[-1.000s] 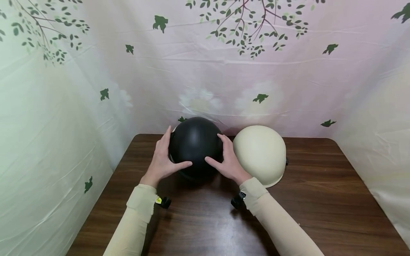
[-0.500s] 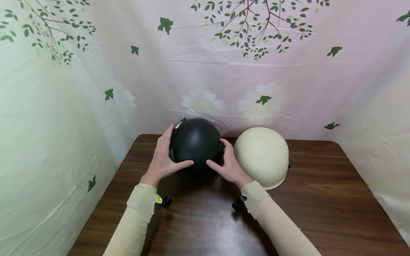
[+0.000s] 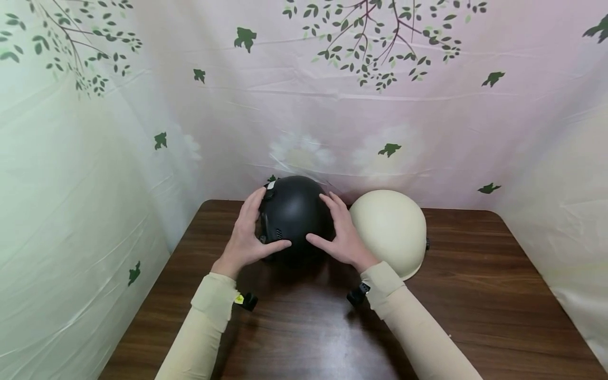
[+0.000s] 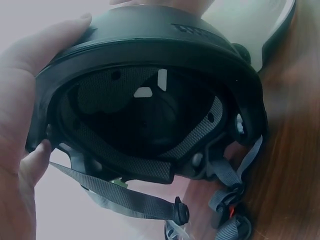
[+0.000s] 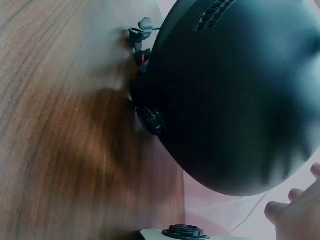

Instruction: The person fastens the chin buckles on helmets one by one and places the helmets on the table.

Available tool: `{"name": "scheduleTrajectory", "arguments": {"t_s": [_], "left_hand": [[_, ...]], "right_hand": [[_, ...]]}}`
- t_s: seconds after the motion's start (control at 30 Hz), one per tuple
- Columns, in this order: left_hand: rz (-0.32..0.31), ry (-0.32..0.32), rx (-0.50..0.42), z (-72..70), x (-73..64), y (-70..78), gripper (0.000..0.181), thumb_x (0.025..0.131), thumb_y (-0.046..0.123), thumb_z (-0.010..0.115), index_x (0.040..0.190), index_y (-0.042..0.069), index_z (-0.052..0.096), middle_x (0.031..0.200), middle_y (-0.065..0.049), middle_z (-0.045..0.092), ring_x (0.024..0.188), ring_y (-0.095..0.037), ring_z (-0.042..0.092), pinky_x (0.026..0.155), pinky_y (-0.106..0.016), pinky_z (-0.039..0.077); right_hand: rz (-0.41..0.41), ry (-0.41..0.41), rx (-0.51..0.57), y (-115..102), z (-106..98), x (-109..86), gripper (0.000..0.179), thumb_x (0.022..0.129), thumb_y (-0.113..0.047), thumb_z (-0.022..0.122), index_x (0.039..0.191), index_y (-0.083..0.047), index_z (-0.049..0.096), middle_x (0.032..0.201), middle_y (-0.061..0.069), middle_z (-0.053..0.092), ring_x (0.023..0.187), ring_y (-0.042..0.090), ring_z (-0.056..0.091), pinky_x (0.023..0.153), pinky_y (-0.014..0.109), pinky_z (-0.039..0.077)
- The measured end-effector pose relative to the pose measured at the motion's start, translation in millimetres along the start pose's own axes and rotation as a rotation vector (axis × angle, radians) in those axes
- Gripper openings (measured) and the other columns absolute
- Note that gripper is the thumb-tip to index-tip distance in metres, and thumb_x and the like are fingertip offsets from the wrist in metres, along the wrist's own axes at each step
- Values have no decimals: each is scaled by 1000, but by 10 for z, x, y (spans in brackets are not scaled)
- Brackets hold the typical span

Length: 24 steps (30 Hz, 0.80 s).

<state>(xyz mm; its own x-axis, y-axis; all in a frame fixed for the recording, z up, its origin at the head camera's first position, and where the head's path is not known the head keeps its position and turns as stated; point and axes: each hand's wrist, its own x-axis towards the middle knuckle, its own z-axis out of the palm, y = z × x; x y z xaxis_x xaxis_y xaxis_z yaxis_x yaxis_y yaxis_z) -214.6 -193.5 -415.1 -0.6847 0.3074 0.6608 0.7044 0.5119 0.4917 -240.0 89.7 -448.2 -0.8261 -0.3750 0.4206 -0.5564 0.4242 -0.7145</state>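
A black helmet stands on the table between both hands, its open side turned to the left. My left hand holds its left rim; in the left wrist view the thumb lies over the shell and a fingertip sits at the rim. Grey padding and a grey chin strap show in and below the opening. My right hand is at the right side of the black helmet with its fingers spread. In the right wrist view its fingertips are apart from the shell's outline.
A cream helmet rests dome up just right of the black one, behind my right hand, with a black knob on its right side. The brown wooden table backs onto a leaf-printed curtain. Each wrist carries a small black camera.
The black helmet has turned and shifted slightly right, bringing its side vents and a white patch into sight. My left hand moved right with it; the right fingers spread further.
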Motion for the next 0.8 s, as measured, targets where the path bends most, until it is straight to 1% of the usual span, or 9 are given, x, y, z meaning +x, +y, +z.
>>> {"name": "scheduleTrajectory", "arguments": {"t_s": [0.1, 0.17, 0.23, 0.3, 0.37, 0.43, 0.57, 0.63, 0.8], "left_hand": [[24, 5, -33, 13, 10, 0, 126, 66, 25, 102, 165, 6, 26, 166, -22, 31, 149, -30, 38, 107, -58, 50], [38, 5, -44, 15, 12, -1, 122, 71, 34, 99, 164, 2, 28, 165, -23, 32, 149, -31, 39, 108, -59, 48], [48, 10, -40, 17, 8, -4, 116, 78, 47, 92, 162, -1, 29, 166, -22, 32, 148, -31, 40, 108, -60, 48], [53, 20, -30, 17, -2, -11, 110, 85, 58, 82, 162, -2, 31, 166, -20, 33, 148, -34, 41, 108, -60, 47], [50, 32, -26, 23, -22, -20, 106, 90, 64, 73, 163, 0, 30, 167, -18, 32, 148, -35, 40, 108, -60, 47], [49, 39, -32, 25, -44, -28, 102, 93, 64, 68, 164, 3, 28, 169, -16, 31, 150, -36, 37, 110, -60, 45], [30, 36, -35, 20, -89, -46, 98, 95, 64, 65, 167, 10, 26, 170, -13, 28, 153, -34, 33, 112, -60, 44], [14, 37, -24, 15, -106, -63, 98, 95, 65, 65, 167, 12, 26, 170, -11, 29, 154, -31, 33, 114, -56, 44], [-9, 49, 0, 7, -141, -101, 97, 95, 68, 63, 167, 14, 27, 170, -9, 31, 153, -30, 34, 115, -53, 43]], "right_hand": [[-4, -7, -5, -20, -21, 10, 95, 92, -52, 76, 167, -37, 21, 176, -1, 8, 161, 28, 13, 120, 70, 23], [0, -13, 6, -31, -28, 15, 94, 92, -52, 76, 167, -37, 22, 176, 1, 9, 161, 28, 13, 120, 69, 23], [6, -16, 22, -36, -33, 18, 94, 92, -52, 76, 167, -35, 21, 176, 2, 10, 161, 27, 14, 121, 68, 23], [9, -14, 43, -38, -37, 23, 94, 93, -50, 77, 167, -33, 22, 176, 3, 10, 161, 26, 15, 123, 66, 23], [9, -9, 59, -30, -42, 26, 93, 93, -48, 78, 167, -30, 24, 176, 4, 11, 160, 26, 15, 123, 64, 23], [9, 1, 67, -17, -44, 25, 91, 93, -46, 78, 166, -28, 27, 175, 6, 12, 160, 26, 15, 124, 64, 22], [15, 30, 83, 26, -46, 20, 81, 96, -39, 75, 162, -20, 33, 173, 10, 17, 160, 26, 17, 125, 61, 21], [19, 43, 85, 27, -46, 20, 79, 96, -38, 74, 160, -15, 34, 172, 11, 22, 159, 26, 21, 125, 57, 22], [17, 46, 84, -7, -55, 34, 81, 96, -35, 74, 160, -9, 32, 164, 15, 31, 151, 29, 32, 123, 54, 28]]}}
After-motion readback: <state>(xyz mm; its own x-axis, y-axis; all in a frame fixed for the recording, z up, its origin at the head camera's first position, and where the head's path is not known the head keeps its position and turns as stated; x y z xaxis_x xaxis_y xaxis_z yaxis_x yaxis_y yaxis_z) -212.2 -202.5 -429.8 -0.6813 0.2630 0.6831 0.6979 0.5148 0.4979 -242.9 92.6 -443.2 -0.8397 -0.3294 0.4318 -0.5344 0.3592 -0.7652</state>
